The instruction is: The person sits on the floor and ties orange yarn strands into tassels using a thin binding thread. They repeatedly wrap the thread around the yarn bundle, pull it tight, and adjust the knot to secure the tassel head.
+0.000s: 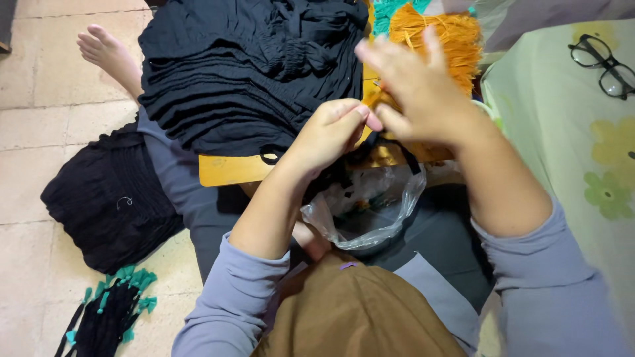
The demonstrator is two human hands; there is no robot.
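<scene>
Right now your left hand is curled nearly closed, thumb and forefinger pinched together on something too fine to make out, perhaps a thread. Your right hand is blurred, its fingers spread loosely, with thumb and forefinger meeting the left fingertips; whether it grips anything you cannot tell. Both hover above a yellow wooden board on your lap, just beside a heap of crinkled black fabric. Behind your right hand sits a bundle of orange fringe, partly hidden. Below your wrists lies a crumpled clear plastic bag. Black-framed glasses rest on the pale floral bedsheet. Black tassels with teal tips lie on the tiled floor.
</scene>
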